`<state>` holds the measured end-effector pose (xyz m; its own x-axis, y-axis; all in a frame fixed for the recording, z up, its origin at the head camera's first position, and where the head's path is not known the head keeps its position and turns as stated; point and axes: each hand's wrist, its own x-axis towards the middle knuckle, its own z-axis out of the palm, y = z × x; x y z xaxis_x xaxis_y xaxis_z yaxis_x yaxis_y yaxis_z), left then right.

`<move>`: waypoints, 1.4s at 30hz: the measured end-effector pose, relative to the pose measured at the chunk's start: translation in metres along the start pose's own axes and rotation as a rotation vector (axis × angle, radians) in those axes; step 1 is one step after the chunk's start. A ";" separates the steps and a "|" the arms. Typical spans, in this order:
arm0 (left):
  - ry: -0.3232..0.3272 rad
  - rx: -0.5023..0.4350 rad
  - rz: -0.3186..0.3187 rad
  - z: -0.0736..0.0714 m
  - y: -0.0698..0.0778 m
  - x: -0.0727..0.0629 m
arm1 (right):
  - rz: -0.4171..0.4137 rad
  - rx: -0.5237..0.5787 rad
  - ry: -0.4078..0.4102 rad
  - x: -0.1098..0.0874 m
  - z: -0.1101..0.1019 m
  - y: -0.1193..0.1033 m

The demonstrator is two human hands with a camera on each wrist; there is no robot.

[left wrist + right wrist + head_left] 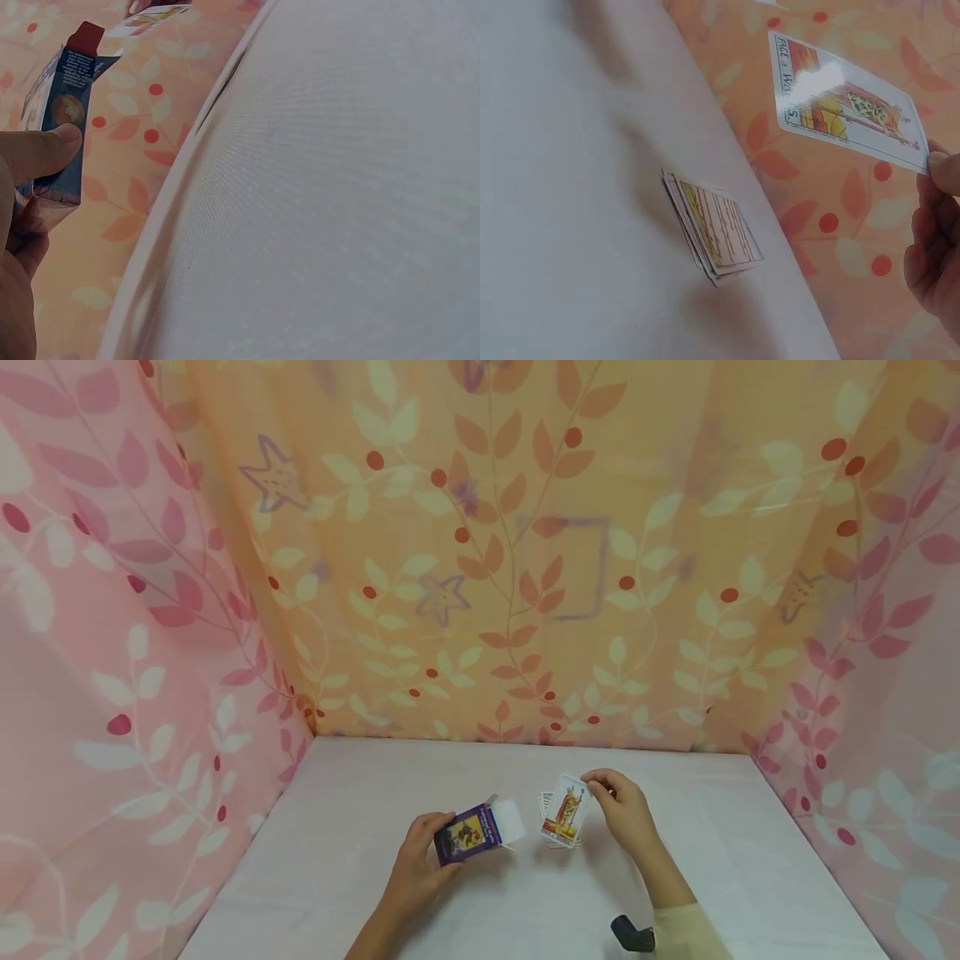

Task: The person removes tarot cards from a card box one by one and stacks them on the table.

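A purple-blue tarot card box point(467, 834) with its end flap standing out is gripped by my left hand point(422, 865), thumb along one narrow side and fingers at the other. In the left wrist view the thumb presses the side of the box point(69, 112). My right hand point(624, 810) pinches one tarot card point(566, 810) by its corner. The right wrist view shows "Page of Wands" printed on that card point(847, 105), held up in the air. Below it, a small stack of tarot cards point(718, 229) lies face up on the white table, slightly uneven.
The white table point(315, 860) reaches back to an orange leaf-patterned curtain point(510, 568). Pink patterned curtains point(150, 677) stand at both sides. A black curved object point(632, 935) sits by the right sleeve at the near edge of view.
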<state>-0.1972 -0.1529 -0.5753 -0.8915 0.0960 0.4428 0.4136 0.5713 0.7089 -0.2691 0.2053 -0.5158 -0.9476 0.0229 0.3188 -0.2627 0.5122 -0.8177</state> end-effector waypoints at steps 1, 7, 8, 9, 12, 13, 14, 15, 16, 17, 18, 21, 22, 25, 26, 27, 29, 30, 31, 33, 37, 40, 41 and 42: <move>-0.001 -0.004 -0.008 0.000 0.000 0.000 | 0.000 -0.004 -0.013 0.002 -0.002 0.001; -0.018 -0.007 -0.019 0.000 0.002 0.000 | 0.022 -0.043 -0.081 0.018 -0.004 0.011; -0.018 -0.002 -0.013 0.000 0.002 0.000 | 0.028 -0.053 -0.096 0.020 -0.003 0.013; -0.016 -0.005 -0.014 0.000 0.002 0.000 | 0.032 -0.059 -0.113 0.023 -0.003 0.014; -0.015 -0.002 -0.015 0.000 0.002 0.000 | 0.035 -0.072 -0.160 0.030 0.000 0.018; -0.014 -0.001 -0.017 0.000 0.002 0.000 | 0.032 -0.081 -0.179 0.032 0.001 0.019; -0.012 0.002 -0.018 0.000 0.002 0.000 | 0.030 -0.084 -0.195 0.035 0.002 0.020; -0.012 0.003 -0.019 0.000 0.002 0.000 | 0.029 -0.085 -0.210 0.037 0.004 0.021; -0.012 0.002 -0.023 -0.001 0.002 0.000 | 0.028 -0.087 -0.222 0.040 0.006 0.023; -0.011 0.002 -0.025 -0.001 0.002 0.000 | 0.029 -0.089 -0.236 0.042 0.007 0.024; -0.010 0.002 -0.025 -0.001 0.001 0.001 | 0.030 -0.091 -0.249 0.044 0.009 0.026; -0.010 -0.003 -0.024 -0.001 0.000 0.001 | 0.045 -0.095 -0.277 0.049 0.014 0.032; -0.011 -0.008 -0.029 -0.001 0.000 0.001 | 0.051 -0.098 -0.289 0.050 0.015 0.034; -0.015 -0.004 -0.015 0.000 -0.001 0.000 | 0.082 -0.101 -0.319 0.052 0.019 0.040; -0.015 -0.003 -0.012 0.000 -0.001 0.000 | 0.089 -0.109 -0.328 0.052 0.020 0.041; -0.017 -0.003 -0.012 0.000 -0.001 -0.001 | 0.099 -0.112 -0.335 0.053 0.021 0.043; -0.018 -0.006 -0.010 0.001 -0.002 -0.001 | 0.126 -0.109 -0.337 0.053 0.023 0.046; -0.017 -0.008 -0.018 0.001 -0.002 -0.001 | 0.137 -0.100 -0.341 0.054 0.024 0.048; -0.016 -0.010 -0.021 0.001 -0.002 -0.001 | 0.141 -0.092 -0.346 0.054 0.025 0.050; -0.015 -0.011 -0.030 0.001 -0.002 -0.001 | 0.150 -0.069 -0.356 0.056 0.028 0.055; -0.012 -0.014 -0.032 0.001 -0.002 0.000 | 0.132 -0.043 -0.369 0.058 0.032 0.063; -0.005 -0.004 -0.005 0.001 -0.003 0.000 | 0.126 -0.042 -0.367 0.058 0.035 0.068; -0.002 0.001 0.001 0.001 -0.003 -0.001 | 0.128 -0.039 -0.367 0.058 0.037 0.069; 0.002 0.010 0.009 0.001 -0.003 -0.001 | 0.128 -0.044 -0.365 0.058 0.038 0.070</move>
<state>-0.1977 -0.1536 -0.5786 -0.8875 0.0997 0.4499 0.4197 0.5784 0.6996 -0.3496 0.2095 -0.5729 -0.9767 -0.2141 0.0176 -0.1378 0.5613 -0.8160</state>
